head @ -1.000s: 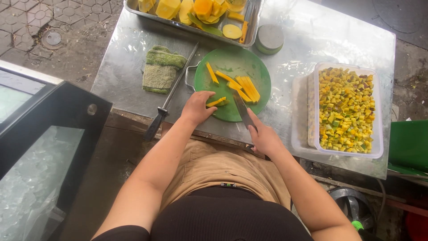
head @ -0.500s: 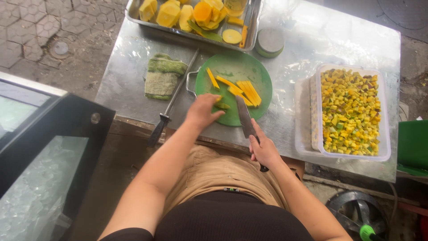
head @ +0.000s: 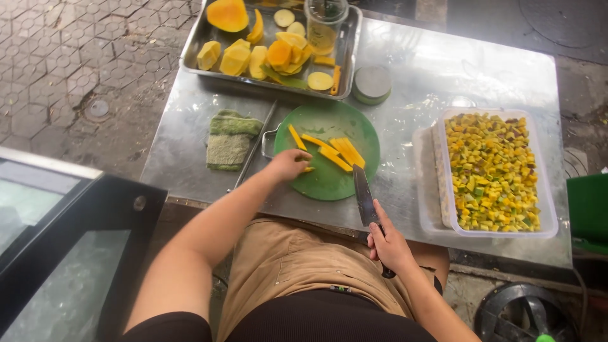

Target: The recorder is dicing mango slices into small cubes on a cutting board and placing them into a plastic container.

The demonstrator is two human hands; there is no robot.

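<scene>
On the green cutting board (head: 329, 180), my left hand (head: 288, 164) curls over a yellow fruit strip (head: 308, 169), pinning it at the near edge. My right hand (head: 387, 244) grips the knife (head: 365, 201) closed-fisted, blade resting flat on the table (head: 418, 82), clear of the remaining strips (head: 339, 151).

Folded green cloth (head: 229, 140) — beside it, a sharpening steel (head: 256, 146) — diced-fruit tub (head: 493, 171).

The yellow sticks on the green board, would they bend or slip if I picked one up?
The yellow sticks look like fresh-cut fruit flesh with moist faces, so probably a bit slippery. They lie straight on the green board, so likely firm enough to hold shape, though thin ones might snap. Flat-sided, they shouldn't roll.
</scene>
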